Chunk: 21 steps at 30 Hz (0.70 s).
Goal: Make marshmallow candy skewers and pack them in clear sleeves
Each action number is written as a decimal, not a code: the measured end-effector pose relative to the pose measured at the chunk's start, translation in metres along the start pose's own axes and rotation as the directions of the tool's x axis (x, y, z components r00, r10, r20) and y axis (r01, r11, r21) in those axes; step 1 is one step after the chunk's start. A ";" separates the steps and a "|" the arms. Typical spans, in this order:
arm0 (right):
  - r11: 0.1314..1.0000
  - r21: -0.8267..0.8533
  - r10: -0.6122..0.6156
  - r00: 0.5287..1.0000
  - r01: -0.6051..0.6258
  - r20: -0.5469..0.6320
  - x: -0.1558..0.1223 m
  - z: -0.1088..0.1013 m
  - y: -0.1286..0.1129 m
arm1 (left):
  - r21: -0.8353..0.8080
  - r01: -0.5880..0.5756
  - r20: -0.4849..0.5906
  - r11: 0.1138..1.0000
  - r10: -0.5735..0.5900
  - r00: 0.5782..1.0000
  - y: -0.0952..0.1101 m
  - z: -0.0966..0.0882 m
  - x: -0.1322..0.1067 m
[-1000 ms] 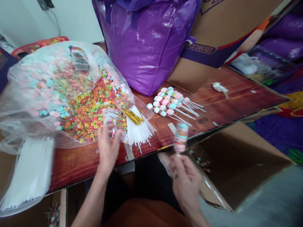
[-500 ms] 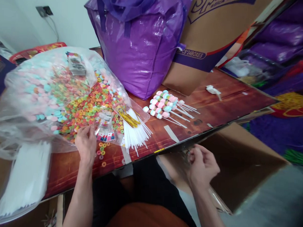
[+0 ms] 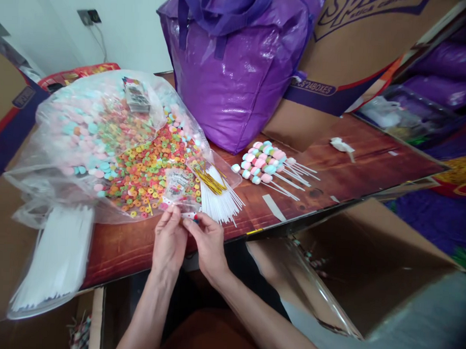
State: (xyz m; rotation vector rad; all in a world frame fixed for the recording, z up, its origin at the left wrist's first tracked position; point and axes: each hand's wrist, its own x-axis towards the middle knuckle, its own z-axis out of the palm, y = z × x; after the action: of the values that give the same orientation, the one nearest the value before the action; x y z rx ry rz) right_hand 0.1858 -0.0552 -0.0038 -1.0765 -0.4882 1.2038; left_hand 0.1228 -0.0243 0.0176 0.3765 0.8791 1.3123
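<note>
My left hand (image 3: 170, 238) and my right hand (image 3: 209, 242) are close together at the table's front edge, the fingers of each pinched. Between them is the printed edge of a small clear plastic bag (image 3: 178, 199), partly hidden by the fingertips. Just behind lies a stack of small printed packets (image 3: 177, 178) on a heap of ring candies (image 3: 135, 176) in a large clear bag. To the right, gold twist ties (image 3: 210, 181) rest on white sticks (image 3: 221, 204) in a clear tray. Farther right are marshmallow skewers (image 3: 262, 163) in a pile.
A purple bag (image 3: 236, 78) and a tall carton (image 3: 336, 61) stand at the back. Pastel marshmallows (image 3: 77, 143) fill the large bag's left side. More white sticks (image 3: 58, 260) lie at the left edge. An open cardboard box (image 3: 368, 255) sits below the table on the right.
My right hand has come left from above the open box to meet my left hand. My left hand has moved right from the candies to the small bag. The view has shifted left.
</note>
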 end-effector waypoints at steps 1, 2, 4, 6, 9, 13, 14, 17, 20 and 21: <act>1.000 -0.003 -0.013 1.000 0.013 -0.023 0.002 -0.002 0.000 | -0.015 0.027 0.005 1.000 -0.027 1.000 -0.003 0.000 -0.002; 0.999 -0.031 -0.029 0.999 0.028 -0.030 0.004 -0.006 -0.001 | -0.015 0.058 0.016 0.998 -0.057 0.998 -0.004 -0.001 -0.003; 0.989 -0.137 -0.055 0.998 0.057 0.022 0.006 -0.019 -0.005 | 0.023 0.123 0.033 0.992 -0.123 0.992 -0.004 -0.005 -0.002; 0.966 -0.243 -0.059 0.989 0.091 0.133 0.009 -0.031 -0.012 | 0.078 0.158 0.014 0.984 -0.160 0.987 -0.003 -0.010 0.000; 0.939 -0.325 -0.053 0.980 0.115 0.194 0.012 -0.043 -0.020 | 0.113 0.123 -0.028 0.986 -0.121 0.992 -0.006 -0.011 0.001; 0.956 -0.279 -0.074 0.994 0.095 0.085 0.015 -0.047 -0.019 | 0.062 0.020 -0.066 0.998 -0.016 0.998 -0.018 0.000 -0.004; 0.961 -0.261 -0.077 0.995 0.093 0.069 0.016 -0.047 -0.017 | 0.059 0.000 -0.064 0.998 0.004 0.998 -0.021 0.003 -0.005; 0.954 -0.285 -0.063 0.993 0.090 0.101 0.017 -0.051 -0.019 | 0.084 0.002 -0.061 0.996 0.003 0.998 -0.021 0.004 -0.007; 0.925 -0.361 -0.048 0.981 0.114 0.187 0.017 -0.058 -0.028 | 0.098 0.057 -0.104 0.994 -0.047 0.993 -0.014 -0.001 -0.004; 0.916 -0.380 -0.053 0.979 0.127 0.198 0.017 -0.060 -0.031 | 0.094 0.055 -0.120 0.994 -0.043 0.992 -0.013 -0.003 -0.003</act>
State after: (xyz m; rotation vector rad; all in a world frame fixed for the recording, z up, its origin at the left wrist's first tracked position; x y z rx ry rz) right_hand 0.2550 -0.0627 -0.0075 -1.2694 -0.9448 1.1552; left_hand 0.1291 -0.0315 0.0083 0.3539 1.0478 1.2590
